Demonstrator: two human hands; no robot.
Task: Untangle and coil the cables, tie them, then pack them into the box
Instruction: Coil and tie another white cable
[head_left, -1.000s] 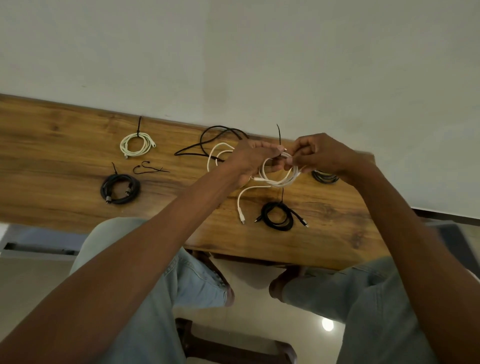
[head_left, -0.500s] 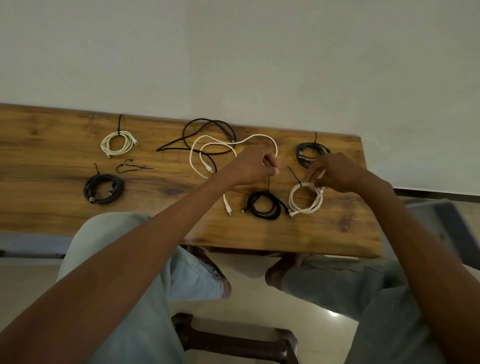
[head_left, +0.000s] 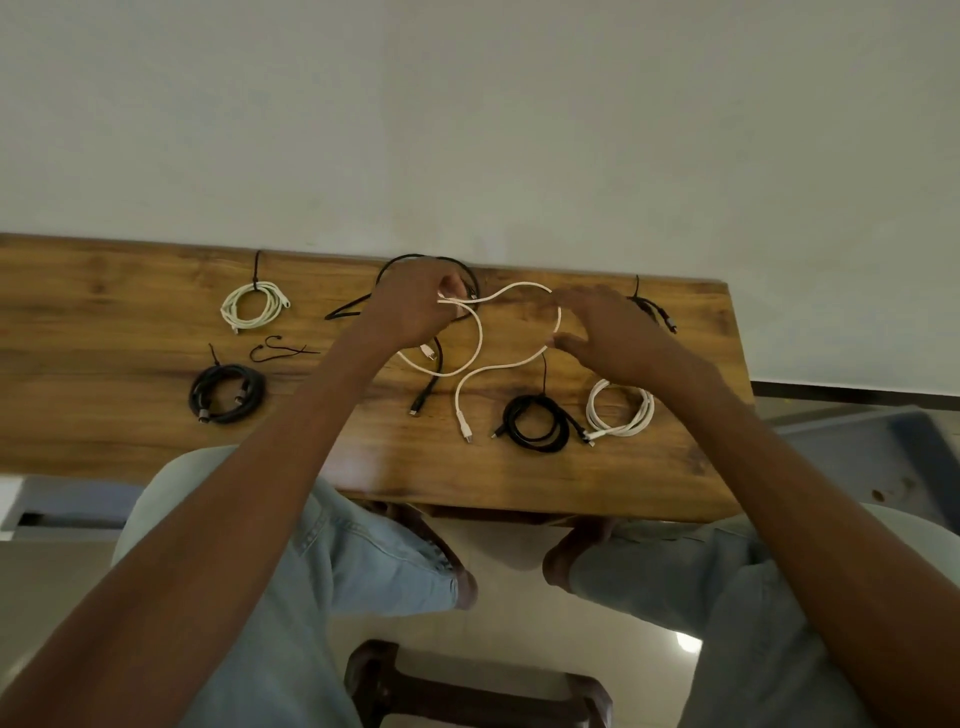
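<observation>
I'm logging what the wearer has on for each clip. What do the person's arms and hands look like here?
Both forearms are bare, with no sleeves in view. The left hand and right hand show no gloves, watch or visible rings. Light blue jeans cover the legs.

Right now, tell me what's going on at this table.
A person sits at a wooden table sorting cables. Both hands work a loose white cable: the left hand pinches one stretch of it, and the right hand is at its far loop. A loose black cable lies tangled with it. Five coils lie tied, among them a white coil and a black coil. No box is in view.
</observation>
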